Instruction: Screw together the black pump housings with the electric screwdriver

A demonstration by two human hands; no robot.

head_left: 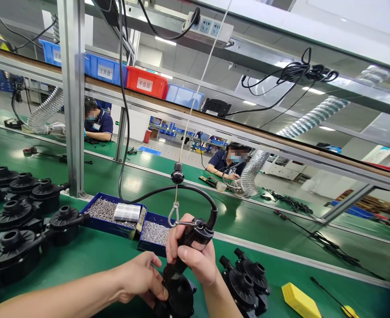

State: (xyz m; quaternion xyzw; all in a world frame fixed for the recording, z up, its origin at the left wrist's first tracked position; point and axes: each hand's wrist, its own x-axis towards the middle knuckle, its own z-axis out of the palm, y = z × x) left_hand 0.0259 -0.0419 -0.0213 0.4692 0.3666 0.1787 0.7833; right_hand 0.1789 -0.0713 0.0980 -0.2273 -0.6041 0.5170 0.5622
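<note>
My right hand (195,251) grips a black electric screwdriver (198,234) that hangs by a hook from a cord. The tool tilts, its lower end pointing down at a black blower housing (180,298); the tip is hidden. My left hand (141,280) has its fingers and thumb closed on the left side of that housing, near the bottom edge of the view. Just beyond my hands stand a blue tray of long screws (104,210) and a blue tray of small shiny parts (154,233). A clear compartment box (127,212) rests on the screws.
Several black blower housings (12,249) stand at left, others (246,282) at right. A yellow block (300,300) lies front right. A metal post (72,97) rises behind the left housings. A shelf with a red bin (146,82) crosses above. Two people sit across the green benches.
</note>
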